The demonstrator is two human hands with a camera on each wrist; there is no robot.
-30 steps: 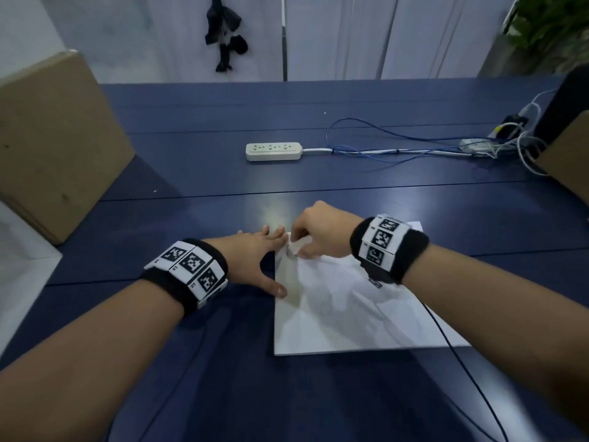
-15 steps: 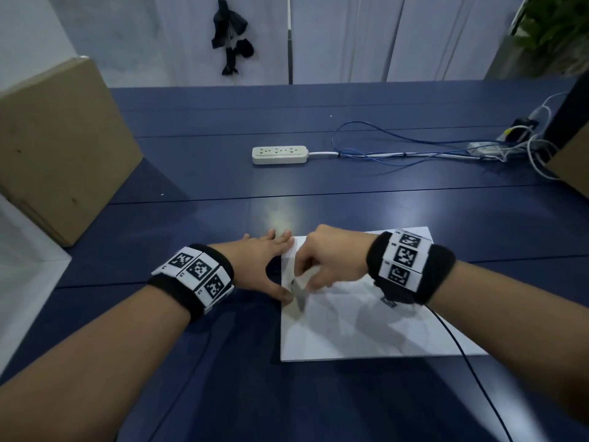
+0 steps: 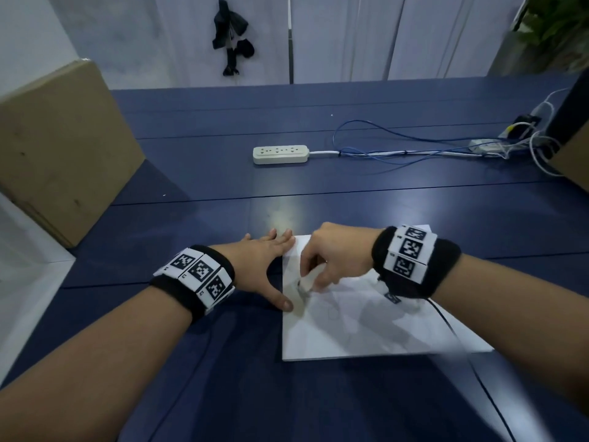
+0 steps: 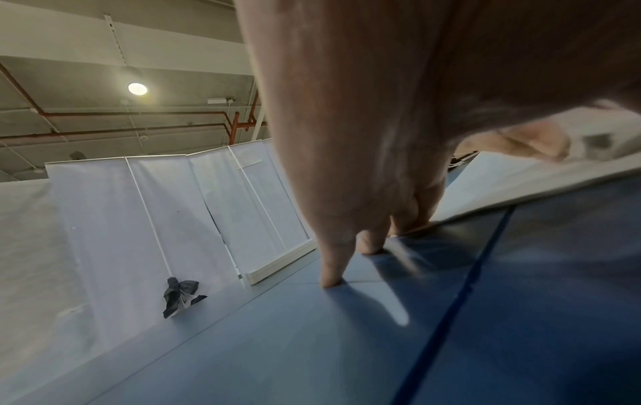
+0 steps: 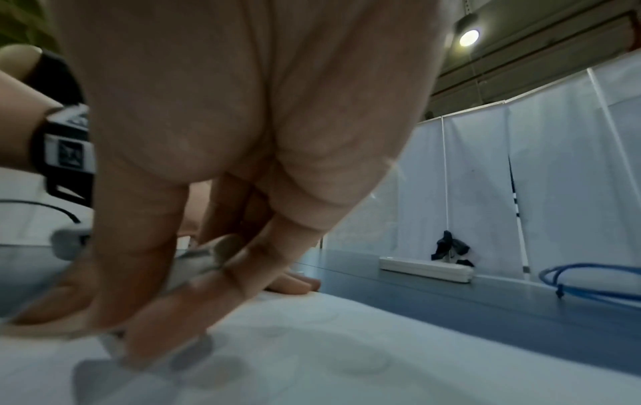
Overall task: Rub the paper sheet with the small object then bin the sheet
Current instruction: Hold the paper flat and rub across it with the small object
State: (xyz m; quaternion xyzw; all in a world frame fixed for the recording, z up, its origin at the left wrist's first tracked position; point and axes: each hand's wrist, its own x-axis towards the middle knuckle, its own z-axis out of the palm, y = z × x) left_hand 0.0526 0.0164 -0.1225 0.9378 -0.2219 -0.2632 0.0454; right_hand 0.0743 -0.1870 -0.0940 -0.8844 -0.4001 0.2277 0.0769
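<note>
We have the flat white paper sheet [image 3: 366, 320] lying on the dark blue table [image 3: 350, 199], its long axis running from 10 toward 4 o'clock. Our right hand [image 3: 338, 253] pinches the small pale whitish object [image 3: 307, 282] against the sheet's left part. At 9 o'clock from it, our left hand [image 3: 261, 260] lies flat with fingers spread, its thumb pressing the sheet's left edge. We judge the right hand nearer for rubbing. No bin is visible.
</note>
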